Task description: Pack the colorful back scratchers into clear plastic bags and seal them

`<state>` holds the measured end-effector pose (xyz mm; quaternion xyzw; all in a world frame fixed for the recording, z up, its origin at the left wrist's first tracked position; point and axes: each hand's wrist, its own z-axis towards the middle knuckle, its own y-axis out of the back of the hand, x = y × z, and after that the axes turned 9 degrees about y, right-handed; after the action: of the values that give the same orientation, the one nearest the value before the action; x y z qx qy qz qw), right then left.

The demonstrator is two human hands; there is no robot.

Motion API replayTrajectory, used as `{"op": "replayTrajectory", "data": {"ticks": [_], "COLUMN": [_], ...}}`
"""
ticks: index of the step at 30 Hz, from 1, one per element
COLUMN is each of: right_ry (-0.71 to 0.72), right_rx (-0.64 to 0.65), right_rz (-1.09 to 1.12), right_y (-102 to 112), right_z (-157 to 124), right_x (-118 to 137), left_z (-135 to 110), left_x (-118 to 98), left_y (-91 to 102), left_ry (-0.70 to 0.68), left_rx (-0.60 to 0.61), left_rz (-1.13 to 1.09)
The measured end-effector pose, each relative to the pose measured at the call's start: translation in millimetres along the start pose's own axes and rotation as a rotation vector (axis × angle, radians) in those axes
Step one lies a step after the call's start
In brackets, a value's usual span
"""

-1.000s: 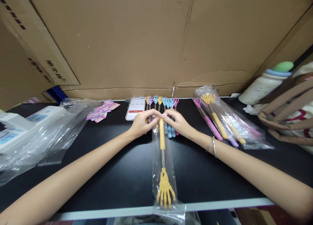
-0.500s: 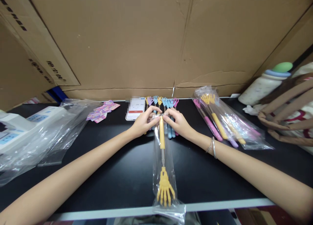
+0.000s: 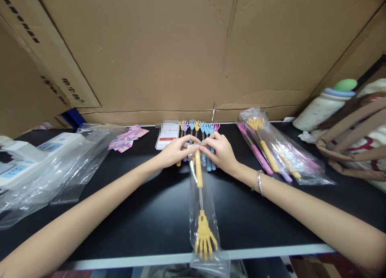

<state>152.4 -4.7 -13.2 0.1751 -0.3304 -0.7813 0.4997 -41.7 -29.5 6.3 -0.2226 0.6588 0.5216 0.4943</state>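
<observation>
A yellow back scratcher (image 3: 199, 171) lies inside a clear plastic bag (image 3: 211, 201), its hand-shaped head toward me and over the table's front edge. At the far end of the bag, my left hand (image 3: 180, 150) and my right hand (image 3: 219, 151) pinch the plastic, fingertips meeting just beyond the handle's end. Behind my hands, a row of back scratchers (image 3: 208, 128) in blue, yellow, purple and pink lies side by side, partly hidden by my fingers.
A phone (image 3: 165, 136) lies left of the row, with pink-purple cards (image 3: 128, 138) farther left. Clear bags (image 3: 81, 165) drape over a white machine (image 3: 45, 157). On the right are bagged back scratchers (image 3: 280, 149), a white bottle (image 3: 321, 109) and a brown-handled bag (image 3: 331, 145). Cardboard (image 3: 157, 56) stands behind.
Both hands have drawn closer together at the bag's end, fingertips now touching. The bagged yellow back scratcher has shifted slightly toward me.
</observation>
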Motion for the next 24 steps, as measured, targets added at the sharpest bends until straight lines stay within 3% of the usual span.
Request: {"op": "replayTrajectory", "data": {"ticks": [5, 13, 19, 24], "right_ry": [0.1, 0.034, -0.216, -0.433], "right_rx": [0.021, 0.048, 0.012, 0.07], "right_rz": [-0.118, -0.047, 0.362, 0.771], "right_y": [5, 6, 9, 19], "right_z": [-1, -1, 3, 12], "right_x": [0, 1, 13, 25], "left_z": [0, 0, -4, -6], "left_x": [0, -4, -15, -21], "left_y": [1.0, 3.5, 5.9, 13.6], "left_ry": [-0.032, -0.011, 0.0, -0.029], "left_rx": [-0.035, 0.125, 0.189, 0.139], "left_rz": [0.112, -0.075, -0.157, -0.18]}}
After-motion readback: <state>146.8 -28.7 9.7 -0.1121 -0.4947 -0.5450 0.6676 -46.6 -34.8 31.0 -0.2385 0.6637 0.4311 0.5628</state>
